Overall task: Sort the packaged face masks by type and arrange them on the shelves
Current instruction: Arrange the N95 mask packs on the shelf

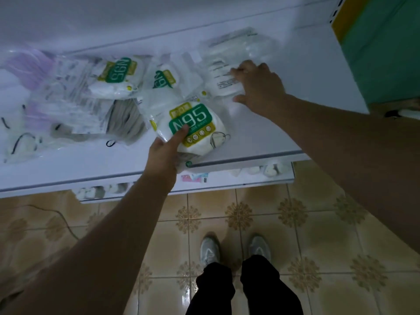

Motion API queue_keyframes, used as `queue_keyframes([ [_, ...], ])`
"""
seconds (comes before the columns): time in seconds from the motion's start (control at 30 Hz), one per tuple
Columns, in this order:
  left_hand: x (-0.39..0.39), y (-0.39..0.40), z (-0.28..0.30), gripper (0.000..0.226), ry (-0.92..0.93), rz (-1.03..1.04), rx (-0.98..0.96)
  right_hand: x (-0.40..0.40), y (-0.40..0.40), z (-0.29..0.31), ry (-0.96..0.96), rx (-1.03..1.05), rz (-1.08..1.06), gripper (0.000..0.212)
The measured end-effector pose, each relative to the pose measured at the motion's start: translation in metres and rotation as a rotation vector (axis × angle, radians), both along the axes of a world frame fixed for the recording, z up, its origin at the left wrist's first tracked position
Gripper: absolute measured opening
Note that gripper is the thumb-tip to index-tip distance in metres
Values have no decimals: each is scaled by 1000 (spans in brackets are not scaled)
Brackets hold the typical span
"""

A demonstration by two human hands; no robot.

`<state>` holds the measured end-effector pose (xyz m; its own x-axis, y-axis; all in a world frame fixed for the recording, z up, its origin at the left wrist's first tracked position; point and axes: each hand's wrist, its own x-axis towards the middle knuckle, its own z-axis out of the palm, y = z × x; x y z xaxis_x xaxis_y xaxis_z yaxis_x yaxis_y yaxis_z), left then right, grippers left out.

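Left hand [164, 148]: grips an N95 pack [196, 130] at the white shelf's [284, 123] front edge, thumb on its green label.
Right hand [255, 84]: fingers spread flat, pressing a clear mask packet [223, 77] farther back.
Nearby: two more N95 packs [118, 75] and a heap of clear bagged masks [68, 96] to the left.

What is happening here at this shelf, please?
A person stands at a white shelf and sorts packaged masks. The left hand grips an N95 mask pack near the front edge. The right hand rests on a clear pack of white masks further back. Two more N95 packs lie behind, and a mixed heap of grey and purple mask packs lies on the left side, not sorted yet.
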<state>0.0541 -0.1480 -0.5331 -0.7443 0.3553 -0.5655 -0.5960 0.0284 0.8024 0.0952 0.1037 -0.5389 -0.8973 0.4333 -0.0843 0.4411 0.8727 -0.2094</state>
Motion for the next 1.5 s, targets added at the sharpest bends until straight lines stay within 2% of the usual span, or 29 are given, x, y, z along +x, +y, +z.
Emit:
queue_keyframes([
  [0.1, 4, -10, -7, 20, -63, 26, 1, -12, 1, 1, 75, 190, -6, 39],
  [0.17, 4, -16, -7, 23, -88, 39, -4, -16, -1, 8, 155, 221, 19, 37],
  [0.3, -3, -24, -4, 33, -144, 110, -48, -4, -2, 33, 465, -80, -89, 38],
  [0.37, -7, -25, 0, 39, -183, 155, -30, 4, -1, 48, 503, -128, -171, 35],
  [0.43, -11, -26, 4, 42, -190, 169, -6, 10, -1, 60, 497, -160, -245, 34],
  [0.53, -9, -19, 9, 45, -197, 116, 77, 15, -13, 76, 449, -462, -306, 47],
  [0.63, -2, -9, 24, 45, -184, 30, 122, 20, -31, 87, 199, -799, -214, 46],
  [0.7, -3, -9, 35, 60, -209, -168, 179, 19, -42, 86, 43, -901, -96, 50],
  [0.73, -2, -9, 40, 65, -226, -284, 190, 16, -46, 80, 26, -869, -41, 52],
  [0.8, 3, -7, 46, 54, -162, -418, 63, 9, -54, 66, 126, -717, 55, 47],
  [0.87, 7, -2, 43, 41, -107, -376, -45, 2, -51, 48, 299, -490, 112, 35],
  [0.9, 9, -1, 38, 39, -109, -302, -51, -2, -44, 41, 340, -287, 115, 35],
  [0.97, 7, -4, 28, 37, -144, -139, -12, -11, -22, 27, 209, 77, 77, 61],
  [1.0, 5, -7, 24, 38, -169, -78, 17, -14, -11, 21, 102, 131, 54, 77],
  [1.07, 1, -12, 18, 38, -190, -21, 45, -23, 5, 9, -57, 121, 26, 94],
  [1.1, 0, -12, 16, 38, -184, -17, 51, -27, 11, 3, -102, 102, 19, 94],
  [1.17, 3, -12, 11, 37, -171, -27, 55, -33, 20, -5, -97, 73, 24, 81],
  [1.3, 10, -17, 5, 39, -182, 20, 46, -33, 17, -2, 171, 132, -28, 35],
  [1.43, 20, -29, 7, 45, -209, 84, 28, -25, 0, 30, 461, 4, -138, 32],
  [1.5, 22, -38, 11, 45, -219, 110, 24, -19, -6, 56, 520, -157, -198, 30],
])
